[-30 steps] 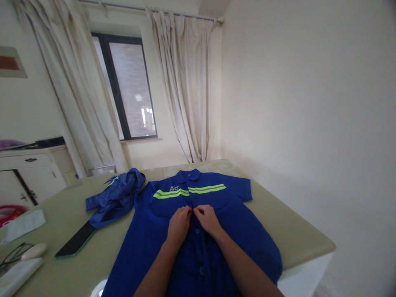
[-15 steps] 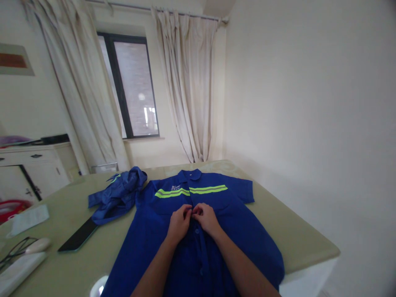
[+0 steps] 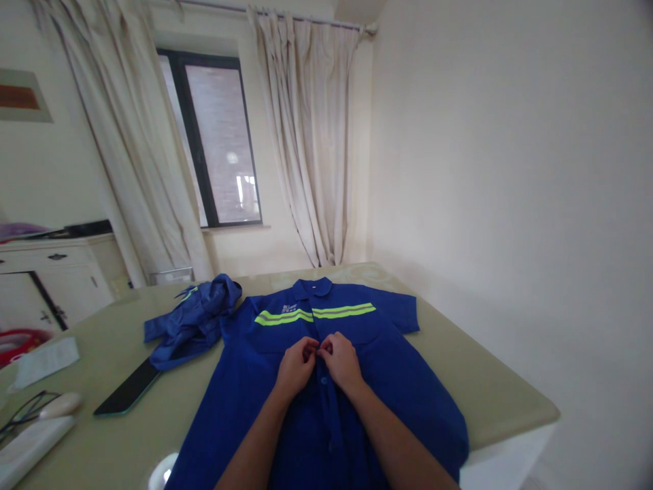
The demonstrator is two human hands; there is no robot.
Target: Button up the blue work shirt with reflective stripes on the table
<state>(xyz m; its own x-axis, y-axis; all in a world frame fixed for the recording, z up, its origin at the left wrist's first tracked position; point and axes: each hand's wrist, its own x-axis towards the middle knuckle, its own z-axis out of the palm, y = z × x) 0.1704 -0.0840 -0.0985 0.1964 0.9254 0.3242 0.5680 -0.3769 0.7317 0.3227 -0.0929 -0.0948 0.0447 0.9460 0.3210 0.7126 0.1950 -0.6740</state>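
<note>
A blue short-sleeved work shirt with yellow-green reflective strips lies spread on the table, collar at the far end. At its front opening, below the strips, my left hand pinches one side of the placket. My right hand pinches the other side, and the fingertips of both hands nearly meet. What sits between the fingertips is hidden, so I cannot see the button there. A lower button shows on the placket just below the hands.
Left of the shirt lies a crumpled blue garment, partly over a dark phone. Farther left are glasses, a pale computer mouse and a paper sheet. The table ends at the right near a wall.
The hands stay at the same spot on the placket, with only a slight shift of the right fingers. The shirt has hardly moved.
</note>
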